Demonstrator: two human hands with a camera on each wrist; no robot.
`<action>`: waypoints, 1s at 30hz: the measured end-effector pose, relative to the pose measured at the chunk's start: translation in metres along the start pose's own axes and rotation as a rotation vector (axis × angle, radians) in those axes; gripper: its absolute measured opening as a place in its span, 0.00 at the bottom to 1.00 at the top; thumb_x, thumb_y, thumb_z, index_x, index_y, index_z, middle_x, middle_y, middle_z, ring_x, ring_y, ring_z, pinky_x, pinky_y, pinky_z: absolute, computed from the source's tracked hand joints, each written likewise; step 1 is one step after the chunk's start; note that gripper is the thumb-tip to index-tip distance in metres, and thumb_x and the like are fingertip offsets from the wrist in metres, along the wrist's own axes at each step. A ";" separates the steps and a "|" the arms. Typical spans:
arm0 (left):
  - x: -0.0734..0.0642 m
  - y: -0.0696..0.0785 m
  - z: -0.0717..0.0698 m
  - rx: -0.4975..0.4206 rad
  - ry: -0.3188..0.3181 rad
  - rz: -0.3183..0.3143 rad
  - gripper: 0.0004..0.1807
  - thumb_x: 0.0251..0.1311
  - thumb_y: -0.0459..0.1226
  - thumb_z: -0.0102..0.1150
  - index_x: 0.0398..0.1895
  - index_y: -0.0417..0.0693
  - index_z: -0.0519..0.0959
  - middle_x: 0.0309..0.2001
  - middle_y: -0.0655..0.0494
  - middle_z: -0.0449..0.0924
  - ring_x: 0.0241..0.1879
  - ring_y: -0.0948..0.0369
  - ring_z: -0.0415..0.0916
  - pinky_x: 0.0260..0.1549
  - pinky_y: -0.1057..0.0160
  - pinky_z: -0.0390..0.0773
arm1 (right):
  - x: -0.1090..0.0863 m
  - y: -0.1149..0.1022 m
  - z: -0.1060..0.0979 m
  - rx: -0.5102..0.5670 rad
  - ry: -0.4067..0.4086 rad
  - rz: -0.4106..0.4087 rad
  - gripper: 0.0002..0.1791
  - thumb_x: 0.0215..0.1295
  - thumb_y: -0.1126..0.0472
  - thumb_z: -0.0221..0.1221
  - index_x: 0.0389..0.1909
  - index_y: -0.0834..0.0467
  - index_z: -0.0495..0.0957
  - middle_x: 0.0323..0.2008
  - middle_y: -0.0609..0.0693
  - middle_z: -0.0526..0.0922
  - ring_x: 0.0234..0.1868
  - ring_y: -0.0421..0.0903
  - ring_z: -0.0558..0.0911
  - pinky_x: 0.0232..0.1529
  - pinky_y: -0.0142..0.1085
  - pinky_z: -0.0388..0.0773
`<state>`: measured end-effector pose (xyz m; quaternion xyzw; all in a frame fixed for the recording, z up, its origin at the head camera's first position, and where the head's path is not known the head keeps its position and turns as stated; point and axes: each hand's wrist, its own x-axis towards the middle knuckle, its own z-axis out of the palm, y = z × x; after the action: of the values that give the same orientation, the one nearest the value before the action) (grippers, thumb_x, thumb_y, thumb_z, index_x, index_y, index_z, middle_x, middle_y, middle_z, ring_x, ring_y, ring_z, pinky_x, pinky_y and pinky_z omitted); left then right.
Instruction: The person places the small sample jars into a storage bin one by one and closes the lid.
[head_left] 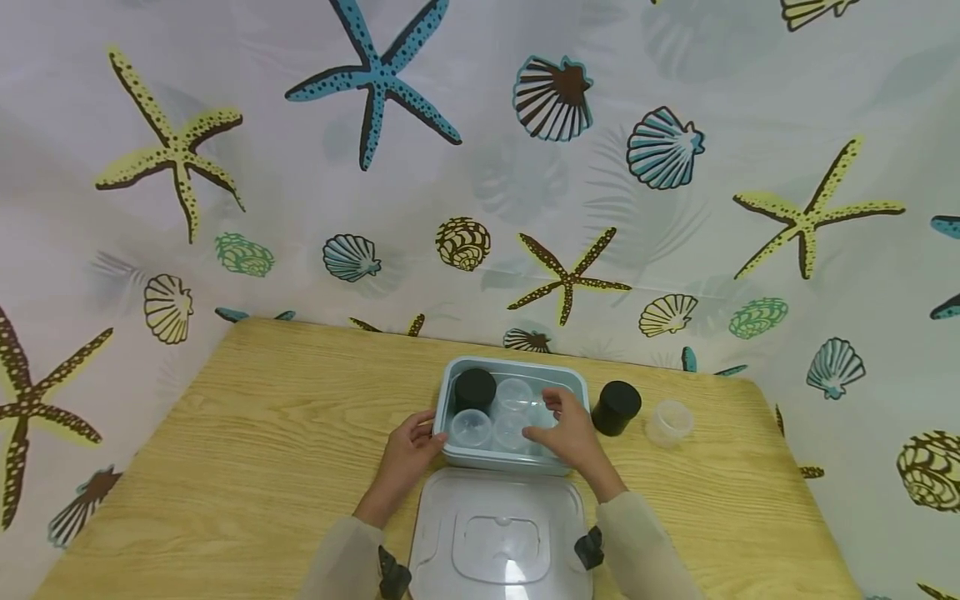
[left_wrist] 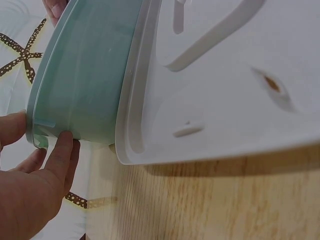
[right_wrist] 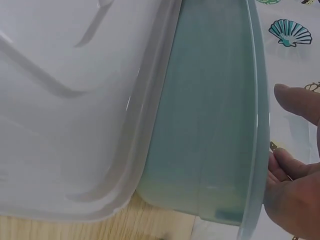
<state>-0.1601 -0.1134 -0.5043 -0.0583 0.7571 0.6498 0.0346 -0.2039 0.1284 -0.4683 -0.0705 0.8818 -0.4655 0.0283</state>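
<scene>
A pale blue-green plastic box [head_left: 510, 462] stands on the table. My left hand [head_left: 408, 450] holds its left front corner, thumb at the rim and fingers [left_wrist: 60, 155] against the outer wall. Over the right part of the box is my right hand [head_left: 572, 433], thumb and fingers apart with nothing between them. Inside, a black round container [head_left: 475, 389] sits at the back left. Clear round cups stand beside it: one at the front left [head_left: 471, 428], another at the back middle [head_left: 514, 393], and a third cup [head_left: 510, 434] close to my right thumb.
A whitish lid [head_left: 498, 492] lies in front of the box, right against it. To the right of the box stand a second black container [head_left: 618, 407] and a clear cup [head_left: 670, 422]. A curtain with shells and starfish [head_left: 381, 75] hangs behind the wooden table [head_left: 247, 450].
</scene>
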 end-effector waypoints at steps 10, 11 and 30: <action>0.003 -0.004 0.000 0.010 0.001 0.000 0.26 0.64 0.31 0.55 0.65 0.35 0.65 0.58 0.32 0.73 0.57 0.44 0.74 0.51 0.56 0.79 | -0.001 0.008 -0.021 0.021 0.033 0.006 0.35 0.51 0.65 0.69 0.59 0.70 0.66 0.57 0.65 0.72 0.59 0.59 0.72 0.64 0.48 0.69; 0.003 -0.004 0.000 0.012 0.003 0.000 0.26 0.64 0.31 0.55 0.65 0.35 0.65 0.57 0.32 0.73 0.57 0.44 0.74 0.51 0.56 0.79 | -0.001 0.008 -0.024 0.020 0.037 0.007 0.35 0.51 0.65 0.69 0.59 0.70 0.66 0.57 0.65 0.72 0.59 0.59 0.72 0.64 0.48 0.69; 0.004 -0.005 0.001 0.024 0.002 0.020 0.25 0.64 0.30 0.55 0.64 0.34 0.65 0.60 0.32 0.70 0.60 0.41 0.70 0.57 0.51 0.75 | -0.006 0.021 -0.054 -0.034 0.068 0.033 0.36 0.54 0.65 0.67 0.62 0.71 0.63 0.60 0.67 0.68 0.61 0.61 0.70 0.64 0.51 0.68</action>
<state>-0.1631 -0.1134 -0.5100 -0.0509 0.7654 0.6409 0.0280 -0.2062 0.1854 -0.4556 -0.0406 0.8911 -0.4520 0.0050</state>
